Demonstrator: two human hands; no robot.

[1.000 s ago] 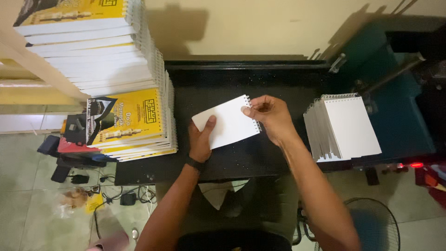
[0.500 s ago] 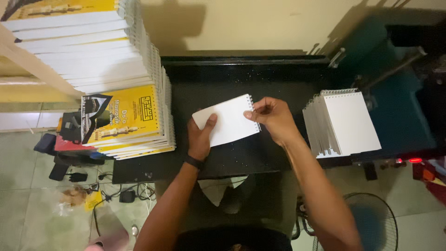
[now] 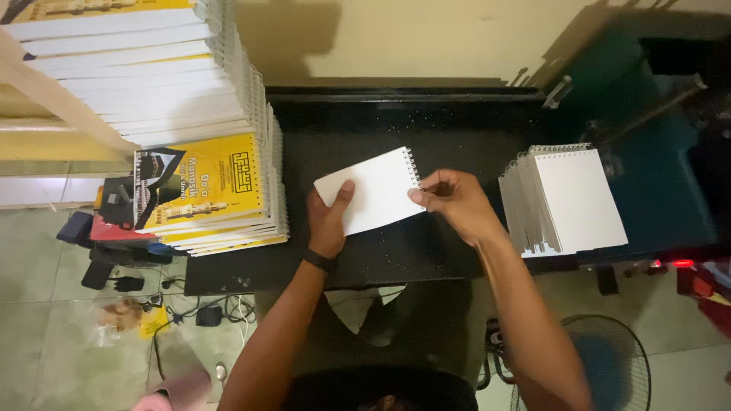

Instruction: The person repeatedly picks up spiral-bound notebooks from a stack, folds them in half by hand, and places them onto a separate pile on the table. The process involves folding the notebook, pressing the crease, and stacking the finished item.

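Looking down on a black tabletop [image 3: 426,251], left to right: a tall leaning stack of yellow-covered spiral booklets [image 3: 205,183] crowds the left edge. The left hand [image 3: 329,217] lies mostly open, thumb pressing a small white spiral notepad [image 3: 373,190] flat at the tabletop's middle. The right hand [image 3: 453,202] pinches the notepad's wire-bound edge with closed fingertips. Further right, a fanned stack of white notepads [image 3: 567,199] overhangs the edge. A nudge could likely topple either stack; a hard pinch might bend the wire.
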